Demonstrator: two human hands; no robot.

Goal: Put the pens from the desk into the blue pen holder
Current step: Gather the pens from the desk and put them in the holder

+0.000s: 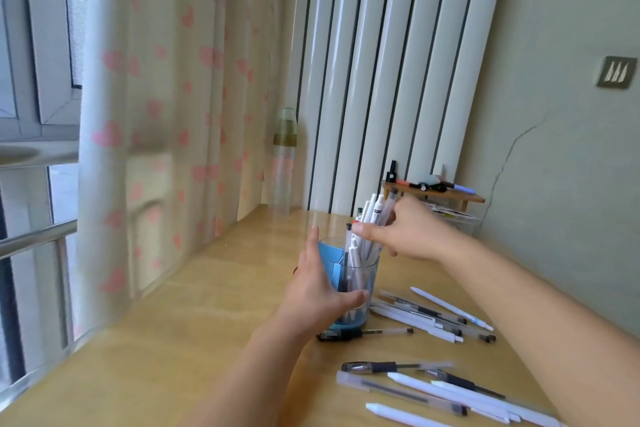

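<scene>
- Two hands worked the blue pen holder (358, 282): the left hand (320, 291) cupped its near side, fingers and thumb curled round the wall, likely to stop it tipping under the leaning load.
- Right hand (405, 236), just above the holder's rim, gripped a bunch of pens (372, 218), fingers wrapped round the shafts, tips inside the holder, apparently feeding them down together.
- One dark pen (363, 333) lay touching the holder's base; more loose pens (433, 317) sat just right of the holder, another group (446, 392) nearer the camera.
- Wooden desk (207, 305) carried the holder; beyond it stood a radiator (381, 62), a small wooden shelf (440, 196), and what looked like a clear bottle (284, 163), blurred.
- Left of the holder hung a heart-print curtain (156, 97).
</scene>
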